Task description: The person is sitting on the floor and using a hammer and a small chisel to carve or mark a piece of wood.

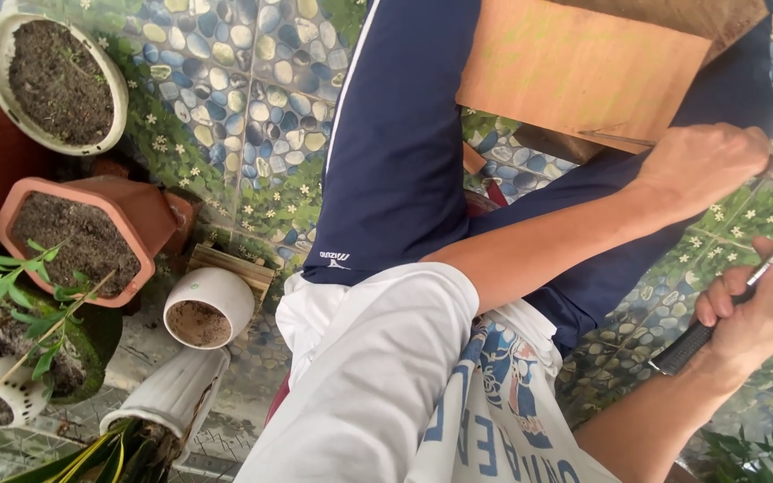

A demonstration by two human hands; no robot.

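Note:
My left hand (700,165) is closed around a thin metal tool (619,139). Its shaft lies along the lower edge of a wooden board (583,67), and its orange-brown butt end sticks out of my fist to the right. My right hand (753,313) grips the black handle of a hammer (767,268). The hammer's metal head is at the right edge of the view, just beside the tool's butt end. The board rests over my knees, which are in navy shorts (395,143).
Several plant pots stand on the pebble-patterned tile floor (252,98) at left: a white round pot of soil (55,80), a terracotta hexagonal pot (82,237), a small white cup-shaped pot (208,309) and a ribbed white pot (167,394) with green leaves.

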